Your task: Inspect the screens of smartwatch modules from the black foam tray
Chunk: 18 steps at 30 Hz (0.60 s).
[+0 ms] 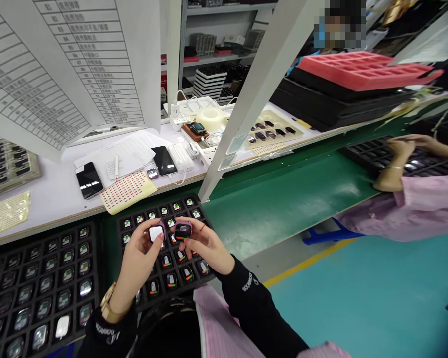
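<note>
Black trays (37,278) on green bench (283,199)

Your black sleeve cuffs (251,284) carry white lettering, too small and skewed to read for certain. The hanging paper sheet (70,64) holds a numbered table of printed rows, but its characters are too blurred to make out.

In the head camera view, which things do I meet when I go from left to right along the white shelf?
Yellowish tray → black phone → sticker sheet → second dark phone → tape roll → beige tray of small devices.
</note>
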Tool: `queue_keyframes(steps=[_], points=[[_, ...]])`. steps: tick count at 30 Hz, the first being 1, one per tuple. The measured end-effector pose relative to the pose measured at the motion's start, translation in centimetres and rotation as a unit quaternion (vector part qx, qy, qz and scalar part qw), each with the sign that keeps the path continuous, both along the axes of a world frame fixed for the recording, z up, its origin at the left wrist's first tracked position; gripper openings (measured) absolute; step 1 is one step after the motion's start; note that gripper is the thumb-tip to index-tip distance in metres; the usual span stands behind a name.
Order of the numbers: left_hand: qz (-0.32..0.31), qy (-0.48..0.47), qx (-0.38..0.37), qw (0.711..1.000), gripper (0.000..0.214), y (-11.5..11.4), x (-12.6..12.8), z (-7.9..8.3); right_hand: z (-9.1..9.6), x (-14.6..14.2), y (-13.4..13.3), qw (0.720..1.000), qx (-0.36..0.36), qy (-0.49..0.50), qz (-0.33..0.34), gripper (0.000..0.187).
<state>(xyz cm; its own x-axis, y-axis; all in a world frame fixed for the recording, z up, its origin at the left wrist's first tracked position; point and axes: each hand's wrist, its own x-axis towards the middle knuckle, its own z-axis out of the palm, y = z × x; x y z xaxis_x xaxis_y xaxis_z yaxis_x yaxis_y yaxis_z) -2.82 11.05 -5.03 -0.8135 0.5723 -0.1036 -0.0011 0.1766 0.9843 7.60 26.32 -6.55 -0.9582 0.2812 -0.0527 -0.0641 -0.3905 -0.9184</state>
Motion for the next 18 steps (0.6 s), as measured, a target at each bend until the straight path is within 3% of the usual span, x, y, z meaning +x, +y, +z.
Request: queue_keyframes(steps=[9, 18], points=[[-0.005, -0.008, 0.004, 1.000, 0.036, -0.12, 0.17, -0.30, -0.37, 0.17, 0.14, 1.000, 0.001, 0.009, 0.001, 0.042], [-0.043, 0.000, 0.010, 0.999, 0.045, 0.30, 0.23, -0.76, -0.92, 0.46, 0.20, 1.000, 0.000, 0.017, 0.000, 0.044]])
